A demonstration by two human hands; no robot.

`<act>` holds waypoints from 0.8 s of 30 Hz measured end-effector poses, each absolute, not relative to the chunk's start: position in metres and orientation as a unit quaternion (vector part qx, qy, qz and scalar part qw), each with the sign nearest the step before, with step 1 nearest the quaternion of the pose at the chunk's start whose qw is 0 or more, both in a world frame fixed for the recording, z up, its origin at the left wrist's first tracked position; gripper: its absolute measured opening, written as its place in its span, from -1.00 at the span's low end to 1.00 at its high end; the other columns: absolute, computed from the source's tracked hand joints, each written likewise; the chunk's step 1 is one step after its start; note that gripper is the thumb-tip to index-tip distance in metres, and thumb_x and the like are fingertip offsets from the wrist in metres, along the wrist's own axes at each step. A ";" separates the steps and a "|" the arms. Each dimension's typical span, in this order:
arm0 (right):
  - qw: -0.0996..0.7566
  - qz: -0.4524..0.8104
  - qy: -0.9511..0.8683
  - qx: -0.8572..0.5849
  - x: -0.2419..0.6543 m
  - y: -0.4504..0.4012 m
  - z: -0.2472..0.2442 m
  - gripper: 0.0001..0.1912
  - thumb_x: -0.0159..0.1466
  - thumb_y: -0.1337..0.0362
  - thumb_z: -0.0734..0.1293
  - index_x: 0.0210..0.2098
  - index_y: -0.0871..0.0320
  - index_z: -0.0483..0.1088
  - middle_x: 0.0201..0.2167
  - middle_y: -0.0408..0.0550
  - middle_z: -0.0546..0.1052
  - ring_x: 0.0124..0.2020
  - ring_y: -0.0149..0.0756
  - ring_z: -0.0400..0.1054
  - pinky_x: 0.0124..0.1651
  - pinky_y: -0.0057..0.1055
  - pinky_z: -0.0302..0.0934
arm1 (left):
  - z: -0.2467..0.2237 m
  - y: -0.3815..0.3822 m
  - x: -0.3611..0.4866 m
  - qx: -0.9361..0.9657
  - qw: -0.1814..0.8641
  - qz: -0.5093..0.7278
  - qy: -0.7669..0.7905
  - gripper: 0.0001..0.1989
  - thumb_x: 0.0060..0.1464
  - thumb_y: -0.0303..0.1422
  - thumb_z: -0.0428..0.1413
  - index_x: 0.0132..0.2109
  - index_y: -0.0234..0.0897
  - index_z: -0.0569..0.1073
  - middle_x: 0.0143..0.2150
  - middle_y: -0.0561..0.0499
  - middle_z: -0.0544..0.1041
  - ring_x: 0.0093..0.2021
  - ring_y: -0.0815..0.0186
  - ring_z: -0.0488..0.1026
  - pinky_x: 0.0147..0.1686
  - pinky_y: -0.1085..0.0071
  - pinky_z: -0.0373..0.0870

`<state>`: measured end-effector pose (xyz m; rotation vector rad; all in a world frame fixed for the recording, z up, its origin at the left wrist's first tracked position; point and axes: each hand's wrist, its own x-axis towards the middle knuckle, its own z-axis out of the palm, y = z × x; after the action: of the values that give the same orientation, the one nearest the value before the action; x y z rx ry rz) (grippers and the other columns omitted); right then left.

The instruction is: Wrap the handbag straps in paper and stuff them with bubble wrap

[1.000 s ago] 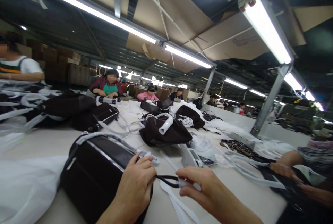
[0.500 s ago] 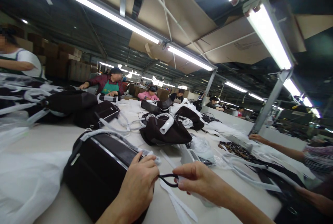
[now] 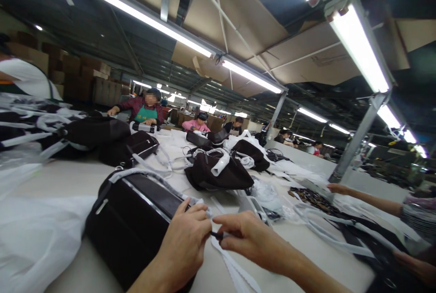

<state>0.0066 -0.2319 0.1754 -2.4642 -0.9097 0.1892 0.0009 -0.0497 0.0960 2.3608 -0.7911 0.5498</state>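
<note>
A black bag [image 3: 126, 220] with a zip pull on its side lies on the table in front of me. Its handle [image 3: 146, 175] is wrapped in pale padding. My left hand [image 3: 189, 238] is closed over the bag's right end, fingers curled near the end of the wrapped handle; what lies beneath them is hidden. From beside those fingers a short black cord [image 3: 215, 235] runs to my right hand [image 3: 248, 238], which pinches it between thumb and forefinger. White paper strips [image 3: 235, 268] lie on the table below my right hand.
Another black bag [image 3: 218, 172] sits beyond, with more bags [image 3: 98, 131] at the left. White wrapping [image 3: 37, 238] covers the near left. Clear plastic [image 3: 267, 193] and a pile of brown pieces [image 3: 309, 197] lie right. A co-worker's arm [image 3: 368, 200] reaches in there.
My right hand has moved left, closer to my left hand. The cord loop that stood out between them now shows only as a short length.
</note>
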 end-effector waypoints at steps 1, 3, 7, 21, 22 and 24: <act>0.263 0.067 -0.334 -0.903 0.009 -0.225 0.173 -0.85 0.06 0.51 0.35 -0.43 0.16 0.40 -0.59 -0.34 0.28 -0.51 -0.48 0.14 -0.43 -0.47 -0.07 | 0.096 -0.049 0.001 0.883 0.298 0.204 -0.299 -0.78 0.11 -0.63 0.02 -0.35 -0.26 0.47 -0.22 0.00 0.58 0.12 0.18 0.42 0.35 -0.02 -0.06; 0.304 0.078 -0.311 -0.897 0.016 -0.214 0.168 -0.72 0.02 0.53 0.34 -0.27 0.15 0.44 -0.52 -0.31 0.39 -0.50 -0.46 0.26 -0.42 -0.49 0.04 | 0.097 -0.048 0.002 0.877 0.315 0.196 -0.304 -0.78 0.12 -0.62 0.02 -0.33 -0.24 0.47 -0.21 0.01 0.58 0.12 0.18 0.42 0.35 -0.02 -0.08; 0.407 0.134 -0.237 -0.872 0.029 -0.204 0.157 -0.47 -0.05 0.50 0.35 -0.06 0.13 0.35 -0.37 -0.25 0.46 -0.55 -0.39 0.40 -0.51 -0.47 0.23 | 0.102 -0.040 0.005 0.869 0.345 0.171 -0.311 -0.76 0.07 -0.64 0.02 -0.32 -0.22 0.47 -0.19 0.01 0.58 0.20 0.19 0.35 0.39 0.00 -0.18; 0.511 0.166 -0.179 -0.824 0.055 -0.190 0.151 0.08 -0.10 0.31 0.52 0.34 0.22 -0.02 -0.29 -0.18 0.49 -0.32 -0.30 0.40 -0.27 -0.38 0.24 | 0.102 -0.018 0.012 0.829 0.397 0.140 -0.370 -0.56 0.08 -0.54 0.09 0.12 -0.18 0.36 0.19 -0.07 0.44 0.28 0.17 0.24 0.43 0.06 -0.28; 0.524 0.188 -0.164 -0.814 0.055 -0.192 0.152 0.10 -0.11 0.34 0.50 0.35 0.21 -0.04 -0.28 -0.17 0.49 -0.37 -0.33 0.39 -0.33 -0.41 0.21 | 0.104 -0.020 0.012 0.830 0.396 0.139 -0.368 -0.62 0.09 -0.54 0.09 0.05 -0.17 0.40 0.13 -0.04 0.48 0.24 0.18 0.28 0.42 0.08 -0.25; 0.562 0.243 -0.135 -0.779 0.055 -0.198 0.156 0.11 -0.15 0.41 0.46 0.35 0.18 -0.03 -0.21 -0.13 0.51 -0.43 -0.38 0.38 -0.42 -0.45 0.16 | 0.107 -0.023 0.011 0.832 0.396 0.139 -0.362 -0.74 0.11 -0.56 0.06 -0.09 -0.17 0.45 -0.01 0.01 0.52 0.12 0.23 0.36 0.41 0.12 -0.19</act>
<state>0.0546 -0.1979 0.1556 -1.8352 -0.3191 0.5721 0.0109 -0.0235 0.1074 2.1094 -0.9186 0.3529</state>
